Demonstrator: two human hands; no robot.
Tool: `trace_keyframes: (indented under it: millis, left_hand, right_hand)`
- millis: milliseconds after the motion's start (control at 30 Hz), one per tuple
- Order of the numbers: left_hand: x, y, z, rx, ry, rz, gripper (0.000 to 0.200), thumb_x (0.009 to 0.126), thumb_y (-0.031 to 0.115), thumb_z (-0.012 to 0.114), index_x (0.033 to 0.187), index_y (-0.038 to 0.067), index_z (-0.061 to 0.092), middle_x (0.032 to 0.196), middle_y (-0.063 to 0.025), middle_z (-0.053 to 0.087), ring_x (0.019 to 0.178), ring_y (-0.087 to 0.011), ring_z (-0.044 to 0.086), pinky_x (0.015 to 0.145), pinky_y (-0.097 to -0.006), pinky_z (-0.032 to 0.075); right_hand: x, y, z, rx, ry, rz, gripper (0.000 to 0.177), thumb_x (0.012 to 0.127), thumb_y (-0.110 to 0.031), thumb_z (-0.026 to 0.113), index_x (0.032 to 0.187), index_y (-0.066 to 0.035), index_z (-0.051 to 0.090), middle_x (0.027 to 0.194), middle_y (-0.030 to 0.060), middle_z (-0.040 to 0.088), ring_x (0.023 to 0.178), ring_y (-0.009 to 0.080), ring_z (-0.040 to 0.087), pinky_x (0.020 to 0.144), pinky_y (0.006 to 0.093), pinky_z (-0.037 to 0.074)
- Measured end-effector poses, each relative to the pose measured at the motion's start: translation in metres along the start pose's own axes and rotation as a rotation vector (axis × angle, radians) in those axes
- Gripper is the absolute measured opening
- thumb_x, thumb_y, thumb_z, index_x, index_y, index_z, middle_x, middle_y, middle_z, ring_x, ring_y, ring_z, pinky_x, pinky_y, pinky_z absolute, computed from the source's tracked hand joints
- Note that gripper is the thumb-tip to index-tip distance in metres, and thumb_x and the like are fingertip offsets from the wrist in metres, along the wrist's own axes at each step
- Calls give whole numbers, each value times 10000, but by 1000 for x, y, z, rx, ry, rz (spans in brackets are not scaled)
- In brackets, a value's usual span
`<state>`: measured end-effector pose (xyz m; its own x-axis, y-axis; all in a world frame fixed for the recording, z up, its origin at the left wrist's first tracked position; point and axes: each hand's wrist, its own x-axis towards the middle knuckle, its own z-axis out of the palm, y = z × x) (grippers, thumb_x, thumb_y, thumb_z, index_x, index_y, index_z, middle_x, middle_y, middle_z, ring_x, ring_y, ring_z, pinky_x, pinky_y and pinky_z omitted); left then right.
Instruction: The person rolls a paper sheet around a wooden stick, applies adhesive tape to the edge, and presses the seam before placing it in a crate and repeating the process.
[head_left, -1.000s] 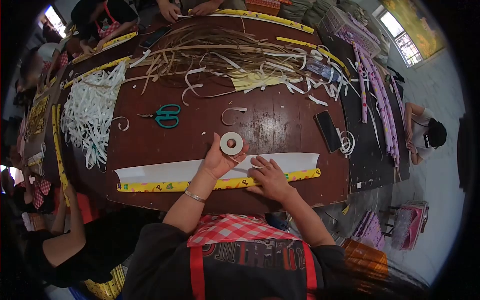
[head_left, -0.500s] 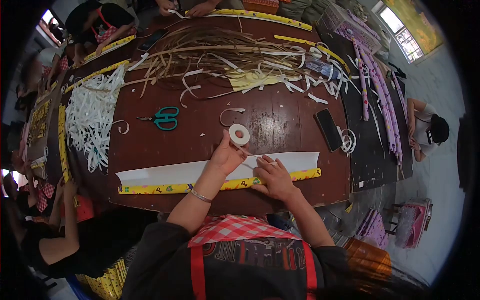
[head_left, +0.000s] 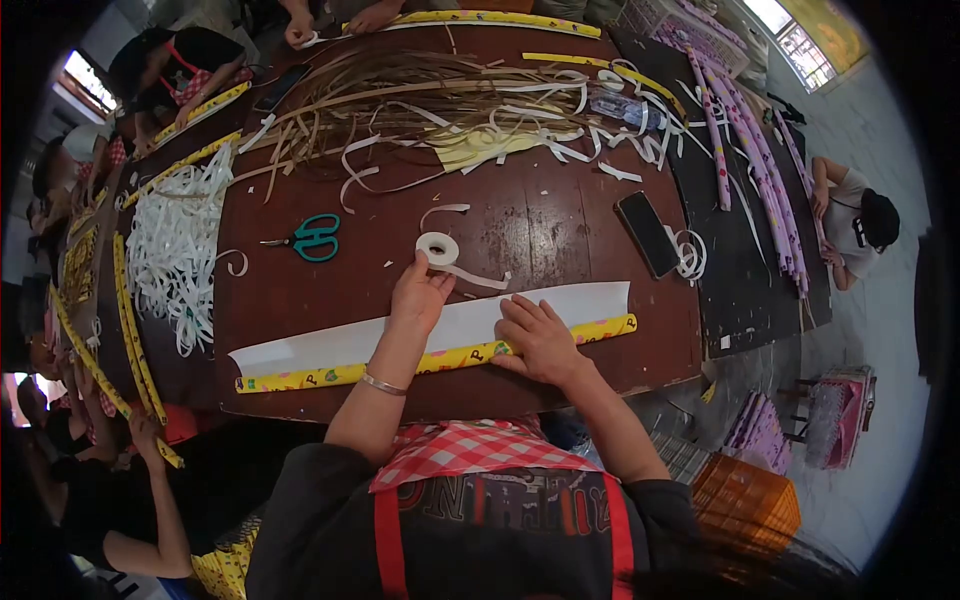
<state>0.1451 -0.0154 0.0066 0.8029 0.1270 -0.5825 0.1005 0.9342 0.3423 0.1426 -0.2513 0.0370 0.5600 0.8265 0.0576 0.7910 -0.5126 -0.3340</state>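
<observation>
My left hand (head_left: 418, 297) grips a roll of white tape (head_left: 437, 250), its fingers closed at the near side of the ring. A loose strip of tape (head_left: 478, 278) runs right from it, its end curled up above the sheet. My right hand (head_left: 540, 340) lies over a partly rolled sheet of yellow patterned paper (head_left: 440, 360). Its fingers are spread on the white inner side (head_left: 590, 300), the thumb at the near edge of the rolled part. Teal-handled scissors (head_left: 316, 238) lie to the left on the brown table (head_left: 330, 300).
White strips (head_left: 180, 240) heap up at the left, brown strips (head_left: 400, 90) at the back. A phone (head_left: 646, 234) lies at the right, beside purple rolls (head_left: 750, 150). Several people work around the table; an orange crate (head_left: 745, 500) stands on the floor at the right.
My left hand with the tape roll has moved left, away from my right hand. The tape strip is now free of my right fingers, which have settled on the paper.
</observation>
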Motion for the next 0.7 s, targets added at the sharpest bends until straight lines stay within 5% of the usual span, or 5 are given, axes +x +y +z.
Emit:
trace_keyframes:
  millis: [300, 433, 533, 600, 700]
  left_hand:
    - [-21, 38, -4, 771, 188, 430, 313, 941, 98, 545, 1212, 65, 390, 1017, -65, 590, 874, -98, 598, 721, -236, 482]
    - [-34, 52, -12, 1025, 163, 403, 320, 915, 110, 578, 1194, 52, 432, 1002, -74, 595, 837, -142, 614, 706, -264, 486]
    - [-45, 57, -10, 1575, 211, 570, 289, 873, 145, 630, 1115, 43, 509, 994, -82, 589, 888, -214, 605, 742, -333, 483]
    - [-45, 56, -12, 1887, 260, 1155, 281, 812, 176, 686, 1032, 54, 562, 985, -76, 585, 957, -266, 561, 770, -395, 453]
    - [-48, 51, -5, 1995, 13, 1126, 321, 759, 191, 730, 1016, 77, 574, 1010, -70, 570, 979, -259, 528, 763, -400, 424]
  right_hand:
    - [0, -3, -2, 31, -22, 28, 455, 800, -486, 631, 1047, -107, 580, 1319, 128, 473, 1298, 326, 388, 1013, 531, 343]
    - [0, -2, -1, 10, -16, 21, 455, 797, -491, 631, 1039, -109, 579, 1316, 132, 474, 1295, 326, 392, 1010, 531, 347]
    - [-1, -2, 0, 17, 35, -2, 434, 813, -478, 619, 1013, -94, 590, 1264, 143, 473, 1283, 326, 393, 994, 524, 351]
    - [0, -1, 0, 27, 32, -3, 436, 812, -478, 620, 1016, -94, 592, 1267, 142, 475, 1283, 328, 392, 989, 526, 354]
    - [0, -1, 1, 13, -19, 24, 469, 803, -503, 623, 1059, -113, 583, 1326, 141, 474, 1308, 327, 380, 1019, 533, 340]
